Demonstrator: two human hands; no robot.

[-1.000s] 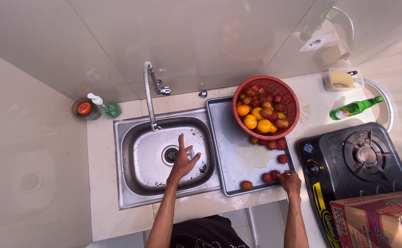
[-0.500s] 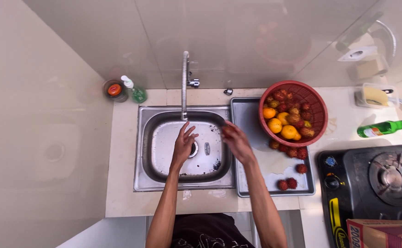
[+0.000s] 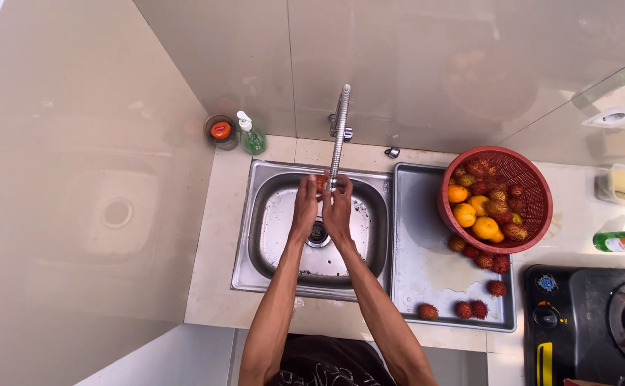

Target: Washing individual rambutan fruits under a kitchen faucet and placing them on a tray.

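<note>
Under the spout of the tap (image 3: 339,136), above the sink (image 3: 269,236), a small red fruit (image 3: 321,183) is held between the two hands. The left hand (image 3: 304,209) and the right hand (image 3: 338,211) are raised side by side, fingers pointing up and curled around the fruit, both forearms stretched forward over the basin. On the draining tray (image 3: 419,236) to the right, loose red fruits (image 3: 471,309) are scattered, and a red basket (image 3: 534,207) of fruit is set at its far corner.

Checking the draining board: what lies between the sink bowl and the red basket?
In the head view, a bare wet stretch of the steel draining board separates the sink bowl from the red basket.
</note>
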